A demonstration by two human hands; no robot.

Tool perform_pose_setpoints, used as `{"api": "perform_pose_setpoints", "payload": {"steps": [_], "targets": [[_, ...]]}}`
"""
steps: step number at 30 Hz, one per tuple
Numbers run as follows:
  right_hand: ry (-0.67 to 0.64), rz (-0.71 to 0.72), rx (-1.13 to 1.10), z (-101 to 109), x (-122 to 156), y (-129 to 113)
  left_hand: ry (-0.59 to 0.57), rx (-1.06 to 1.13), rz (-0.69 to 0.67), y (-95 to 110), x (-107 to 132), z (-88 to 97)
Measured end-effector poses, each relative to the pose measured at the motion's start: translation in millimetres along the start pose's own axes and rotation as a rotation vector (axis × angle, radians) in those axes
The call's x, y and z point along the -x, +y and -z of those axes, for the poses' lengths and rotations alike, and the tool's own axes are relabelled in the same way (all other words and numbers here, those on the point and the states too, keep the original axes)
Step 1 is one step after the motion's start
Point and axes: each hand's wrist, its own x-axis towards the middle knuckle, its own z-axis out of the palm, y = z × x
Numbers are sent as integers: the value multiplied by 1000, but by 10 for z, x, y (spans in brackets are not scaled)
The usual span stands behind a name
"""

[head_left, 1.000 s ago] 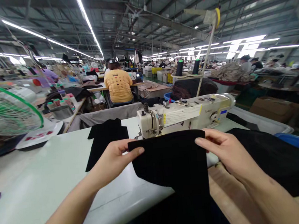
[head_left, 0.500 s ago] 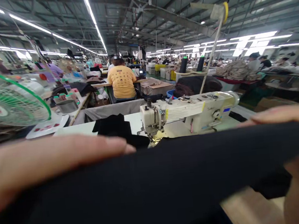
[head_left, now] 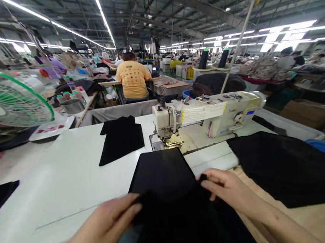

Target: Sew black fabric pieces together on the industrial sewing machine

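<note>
A black fabric piece (head_left: 162, 173) lies flat on the white table (head_left: 56, 186), its far edge close to the needle of the white sewing machine (head_left: 205, 117). My left hand (head_left: 109, 223) pinches its near left edge, fingers closed on the cloth. At the near right edge my right hand (head_left: 224, 186) grips the same piece, fingers curled into the fabric. The cloth's lower part hangs off the table edge toward my lap.
A second black piece (head_left: 120, 139) lies left of the machine, and a larger one (head_left: 283, 166) lies on the wooden surface at right. A green-rimmed fan (head_left: 6, 99) stands at far left. A person in a yellow shirt (head_left: 133, 80) sits beyond, back turned.
The black piece, held up in the air before, has come down flat on the table in front of the machine. Both hands have dropped to its near edge.
</note>
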Motion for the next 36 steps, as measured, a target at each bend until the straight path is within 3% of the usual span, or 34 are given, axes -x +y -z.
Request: {"api": "perform_pose_setpoints", "payload": {"steps": [2,6,9,12,15,19,21,24,26,36], "targets": [[91,38,44,-74,-356,116,-68,-153,17,-36,-446,46],[297,184,224,-223,-1049,299,64,-538,5,-211,-1190,-14],[346,179,256,-322,-1367,360,97,-580,47,-398,-1486,-93],[365,146,264,-395,-1493,382,85,-518,70,-544,-1615,-128],[362,149,228,-418,-1462,363,74,-409,75,-598,-1610,-146],[327,217,93,-334,-1208,280,152,-233,60,-526,-1380,-150],[320,225,-80,-249,-1043,249,162,36,66,-440,-1207,-131],[370,182,-323,-134,-853,249,119,621,71,-275,-974,-94],[416,166,-370,-98,-782,268,124,807,69,-173,-872,-82],[488,99,-384,-31,-677,310,381,750,48,28,-743,-96]]}}
